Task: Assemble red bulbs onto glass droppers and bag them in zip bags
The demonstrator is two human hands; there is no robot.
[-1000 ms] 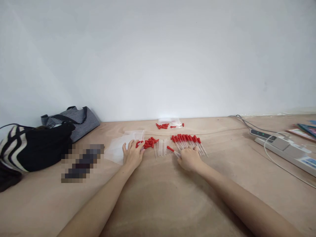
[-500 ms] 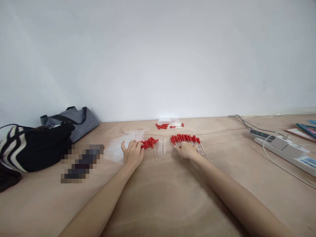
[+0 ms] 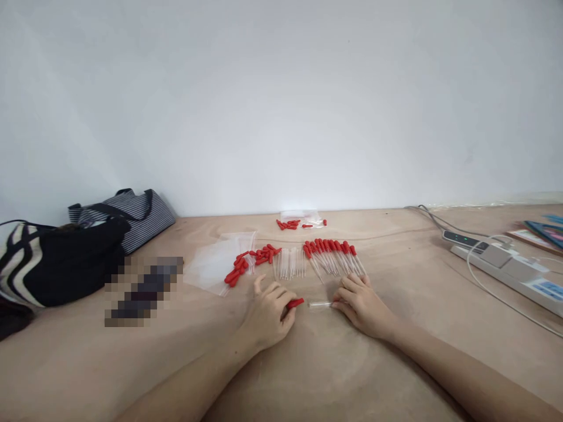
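Note:
My left hand [image 3: 270,313] pinches a red rubber bulb [image 3: 295,303] between thumb and fingers, its open end pointing right. Facing it, a clear glass tube [image 3: 320,304] lies in the pinch of my right hand [image 3: 358,302]; a small gap separates tube and bulb. Beyond the hands sits a row of clear tubes [image 3: 290,264] without bulbs. To its right are several droppers with red bulbs [image 3: 329,246] fanned side by side. A loose pile of red bulbs [image 3: 237,271] is to the left, partly beside clear plastic bags [image 3: 211,266].
More red bulbs [image 3: 288,224] and a clear bag [image 3: 299,214] lie near the wall. A striped bag [image 3: 147,225], a black bag [image 3: 83,258] and a pixelated dark object [image 3: 147,290] are at left. A power strip [image 3: 505,272] with cables is at right.
Both hands have drawn back toward me from the piles. The left now holds a red bulb and the right a clear tube. More of the bulb pile shows.

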